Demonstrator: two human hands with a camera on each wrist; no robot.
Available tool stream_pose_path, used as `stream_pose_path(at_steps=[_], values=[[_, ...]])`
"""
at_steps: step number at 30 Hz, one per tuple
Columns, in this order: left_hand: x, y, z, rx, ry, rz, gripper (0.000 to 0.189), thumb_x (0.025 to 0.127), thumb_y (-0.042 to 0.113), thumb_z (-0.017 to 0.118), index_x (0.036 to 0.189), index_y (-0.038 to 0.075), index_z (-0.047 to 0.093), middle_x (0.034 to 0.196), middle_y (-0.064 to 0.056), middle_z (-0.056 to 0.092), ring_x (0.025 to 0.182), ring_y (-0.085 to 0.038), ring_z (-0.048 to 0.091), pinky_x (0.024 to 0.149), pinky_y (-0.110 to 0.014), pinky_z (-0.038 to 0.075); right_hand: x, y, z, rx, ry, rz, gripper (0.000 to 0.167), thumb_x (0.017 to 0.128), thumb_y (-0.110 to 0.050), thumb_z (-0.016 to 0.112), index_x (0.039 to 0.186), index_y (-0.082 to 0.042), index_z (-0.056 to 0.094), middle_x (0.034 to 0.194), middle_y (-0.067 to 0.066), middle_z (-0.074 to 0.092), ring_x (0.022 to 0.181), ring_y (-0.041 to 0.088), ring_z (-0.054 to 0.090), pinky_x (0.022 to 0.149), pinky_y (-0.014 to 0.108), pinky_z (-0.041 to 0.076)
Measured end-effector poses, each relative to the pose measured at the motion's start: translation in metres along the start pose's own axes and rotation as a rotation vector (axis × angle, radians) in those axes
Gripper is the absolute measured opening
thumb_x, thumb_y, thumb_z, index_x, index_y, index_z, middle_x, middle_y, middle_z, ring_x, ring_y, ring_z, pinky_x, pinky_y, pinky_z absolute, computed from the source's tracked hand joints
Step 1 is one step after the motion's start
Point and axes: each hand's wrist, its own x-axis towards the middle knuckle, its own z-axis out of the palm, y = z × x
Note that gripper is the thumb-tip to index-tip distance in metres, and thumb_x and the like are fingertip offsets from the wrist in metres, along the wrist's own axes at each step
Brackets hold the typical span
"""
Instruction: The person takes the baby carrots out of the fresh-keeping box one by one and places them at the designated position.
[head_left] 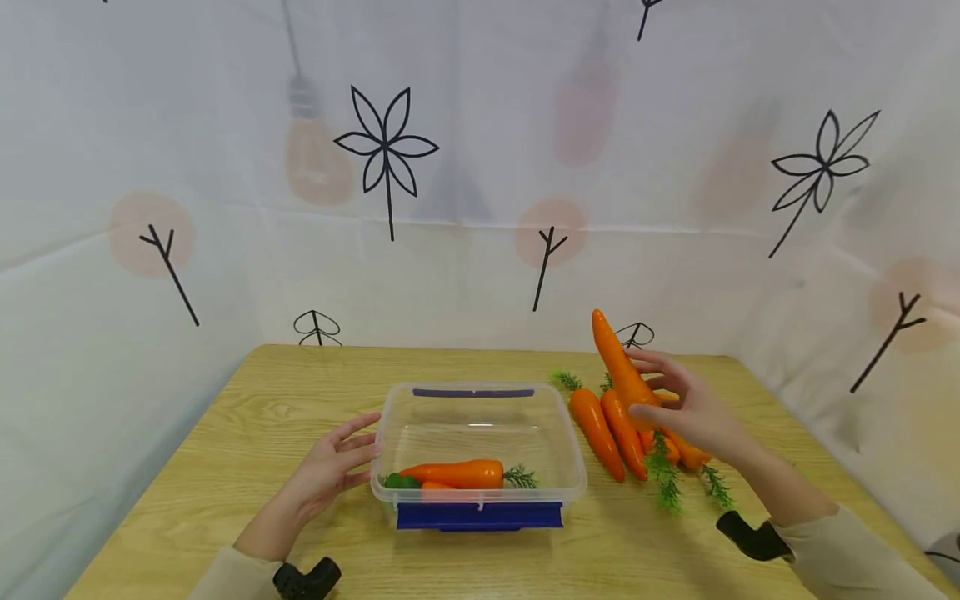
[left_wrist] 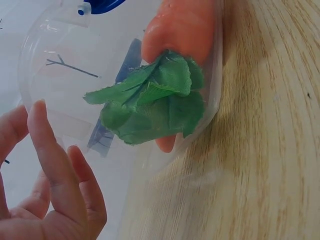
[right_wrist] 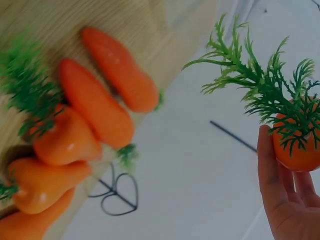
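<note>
My right hand [head_left: 701,412] holds an orange toy carrot [head_left: 618,362] raised over the right side of the table, its tip pointing up and its green fronds hanging below. The right wrist view shows the fingers around the carrot's leafy end [right_wrist: 300,157]. At the left wall of a clear plastic container [head_left: 577,475], my left hand [head_left: 330,471] rests its extended fingertips against or close to the rim. Inside the container lie carrots [head_left: 468,473], one with feathery fronds; the left wrist view shows broad green leaves [left_wrist: 150,100] on another.
Several loose carrots [head_left: 596,433] lie in a pile right of the container, some with feathery greens. Blue latches [head_left: 480,516] line the container's front and back. The wooden table [head_left: 315,383] meets a white printed cloth [head_left: 465,283] behind.
</note>
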Motion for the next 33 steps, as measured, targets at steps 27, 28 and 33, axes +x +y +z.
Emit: stream_pose_path(at_steps=[27,28,33], values=[[0.003,0.0,0.0,0.015,0.002,-0.004,0.064,0.091,0.016,0.061,0.145,0.004,0.029,0.139,-0.025,0.036,0.107,-0.027,0.055,0.075,-0.027,0.052,-0.048,0.058,-0.063,-0.287,0.094,0.183,0.053,0.087,-0.013,0.067,0.135,-0.009,0.046,0.119,-0.016,0.046,0.096,-0.01,0.046,0.063,0.027,0.05],[0.003,0.0,0.0,0.016,0.003,-0.004,0.064,0.091,0.016,0.061,0.145,0.004,0.029,0.139,-0.025,0.036,0.107,-0.027,0.055,0.075,-0.027,0.052,-0.049,0.06,-0.065,-0.293,0.097,0.189,0.052,0.087,-0.013,0.067,0.134,-0.009,0.047,0.118,-0.018,0.046,0.095,-0.01,0.046,0.062,0.027,0.05],[0.002,0.001,0.0,0.018,0.001,-0.005,0.063,0.092,0.015,0.061,0.145,0.004,0.029,0.14,-0.026,0.036,0.108,-0.029,0.055,0.076,-0.028,0.052,-0.055,0.072,-0.076,-0.298,0.097,0.236,0.05,0.087,-0.014,0.067,0.132,-0.004,0.048,0.113,-0.023,0.046,0.091,-0.012,0.046,0.059,0.029,0.05]])
